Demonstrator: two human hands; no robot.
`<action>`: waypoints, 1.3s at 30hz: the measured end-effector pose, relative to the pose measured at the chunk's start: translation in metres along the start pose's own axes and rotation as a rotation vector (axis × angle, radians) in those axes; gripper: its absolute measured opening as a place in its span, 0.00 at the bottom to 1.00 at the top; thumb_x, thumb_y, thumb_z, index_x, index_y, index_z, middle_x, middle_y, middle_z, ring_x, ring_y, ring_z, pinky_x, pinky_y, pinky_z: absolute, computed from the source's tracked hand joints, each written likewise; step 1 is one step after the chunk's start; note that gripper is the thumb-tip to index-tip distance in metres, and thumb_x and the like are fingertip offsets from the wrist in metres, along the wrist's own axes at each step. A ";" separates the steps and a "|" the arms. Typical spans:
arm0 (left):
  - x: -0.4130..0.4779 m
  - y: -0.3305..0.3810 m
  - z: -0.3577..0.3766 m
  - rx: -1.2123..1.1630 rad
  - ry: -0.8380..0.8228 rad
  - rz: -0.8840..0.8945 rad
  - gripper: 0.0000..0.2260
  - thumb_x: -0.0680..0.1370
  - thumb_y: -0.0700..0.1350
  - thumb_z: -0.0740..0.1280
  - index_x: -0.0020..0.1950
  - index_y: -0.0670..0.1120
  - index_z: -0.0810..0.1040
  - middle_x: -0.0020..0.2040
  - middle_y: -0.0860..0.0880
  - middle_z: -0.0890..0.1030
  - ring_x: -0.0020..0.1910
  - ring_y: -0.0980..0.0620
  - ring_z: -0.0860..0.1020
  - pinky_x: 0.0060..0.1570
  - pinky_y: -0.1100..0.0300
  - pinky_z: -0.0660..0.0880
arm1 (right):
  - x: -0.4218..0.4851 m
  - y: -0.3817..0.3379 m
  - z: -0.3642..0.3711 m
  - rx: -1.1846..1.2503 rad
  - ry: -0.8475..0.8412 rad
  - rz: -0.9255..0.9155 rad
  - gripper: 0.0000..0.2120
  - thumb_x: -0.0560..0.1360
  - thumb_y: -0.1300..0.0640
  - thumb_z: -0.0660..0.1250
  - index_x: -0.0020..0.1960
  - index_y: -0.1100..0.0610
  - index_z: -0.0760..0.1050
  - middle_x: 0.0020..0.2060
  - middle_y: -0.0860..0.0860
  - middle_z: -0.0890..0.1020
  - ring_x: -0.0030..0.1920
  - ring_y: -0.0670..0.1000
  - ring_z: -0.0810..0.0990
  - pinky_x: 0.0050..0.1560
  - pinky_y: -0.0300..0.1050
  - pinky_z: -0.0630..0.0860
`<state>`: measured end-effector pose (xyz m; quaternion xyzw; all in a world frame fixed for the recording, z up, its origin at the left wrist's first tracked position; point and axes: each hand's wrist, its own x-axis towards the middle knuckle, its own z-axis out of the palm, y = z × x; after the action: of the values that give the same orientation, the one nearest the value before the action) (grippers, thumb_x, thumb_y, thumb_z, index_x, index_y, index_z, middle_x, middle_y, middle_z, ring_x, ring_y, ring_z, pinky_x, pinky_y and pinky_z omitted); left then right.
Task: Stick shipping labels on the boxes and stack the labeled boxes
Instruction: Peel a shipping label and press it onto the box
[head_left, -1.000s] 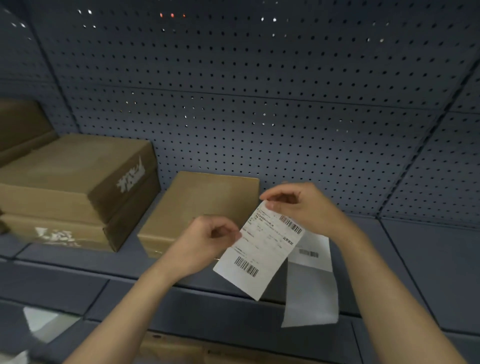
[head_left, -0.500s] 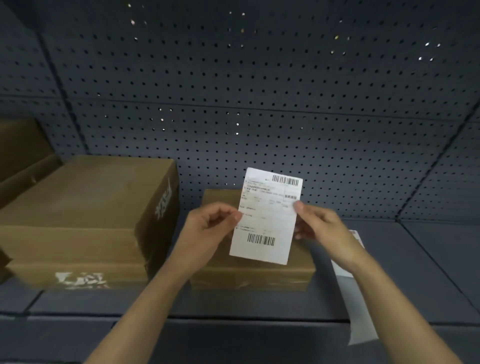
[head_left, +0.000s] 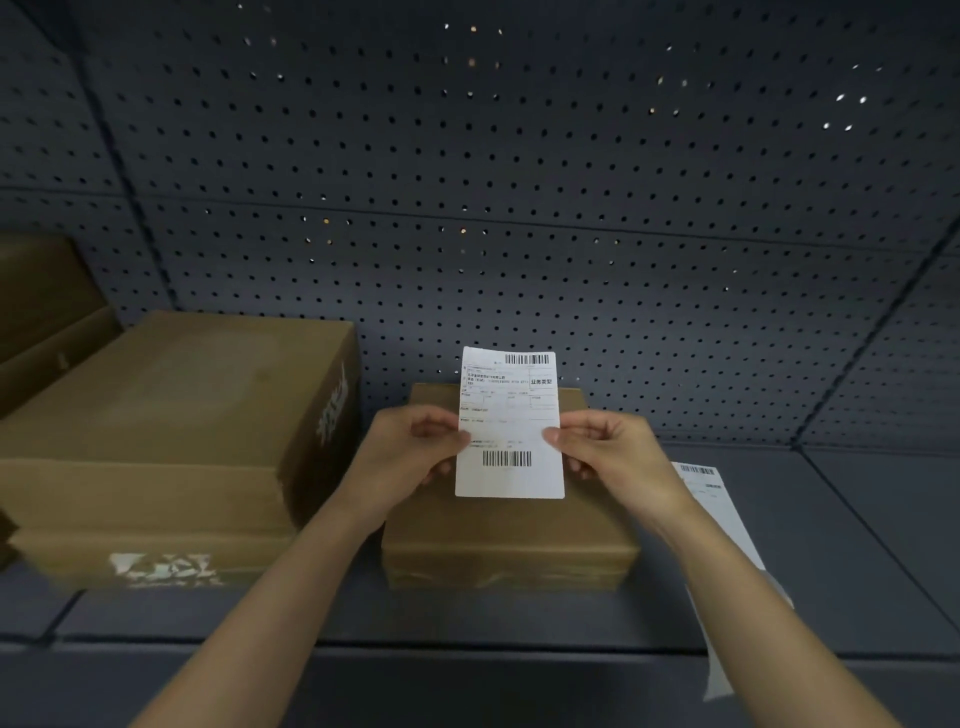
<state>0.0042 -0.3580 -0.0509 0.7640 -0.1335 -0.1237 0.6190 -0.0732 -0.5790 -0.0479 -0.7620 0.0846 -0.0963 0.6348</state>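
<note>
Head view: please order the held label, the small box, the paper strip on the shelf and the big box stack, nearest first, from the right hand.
From the right hand:
1. Label, pinched in it.
2. Small box, just below.
3. Paper strip, right side.
4. Big box stack, far left.

Dark grey pegboard as back wall, rows of small round holes, a few holes glinting with light, seams between its panels, dark grey shelf below it, panel joints across its surface
</note>
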 end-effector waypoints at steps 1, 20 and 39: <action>0.002 0.001 0.001 0.033 -0.008 -0.005 0.04 0.75 0.42 0.73 0.49 0.47 0.83 0.41 0.51 0.86 0.33 0.57 0.79 0.34 0.63 0.74 | 0.003 0.002 -0.001 0.012 0.005 0.016 0.06 0.75 0.61 0.72 0.51 0.57 0.84 0.42 0.54 0.87 0.30 0.45 0.72 0.33 0.38 0.71; 0.014 -0.015 0.015 0.220 -0.048 -0.035 0.12 0.71 0.39 0.77 0.51 0.49 0.81 0.46 0.53 0.85 0.43 0.62 0.82 0.38 0.68 0.74 | 0.011 0.014 -0.002 -0.097 -0.098 0.101 0.16 0.68 0.68 0.77 0.54 0.58 0.80 0.41 0.52 0.85 0.37 0.44 0.84 0.37 0.32 0.76; 0.014 -0.029 0.018 0.357 -0.022 0.044 0.21 0.64 0.39 0.81 0.51 0.54 0.80 0.47 0.57 0.83 0.48 0.62 0.80 0.53 0.60 0.77 | 0.015 0.034 -0.003 -0.314 -0.088 0.029 0.24 0.65 0.65 0.80 0.57 0.49 0.78 0.42 0.54 0.83 0.38 0.46 0.81 0.43 0.41 0.79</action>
<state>0.0122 -0.3734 -0.0837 0.8573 -0.1771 -0.0928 0.4744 -0.0597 -0.5914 -0.0802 -0.8540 0.0816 -0.0394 0.5124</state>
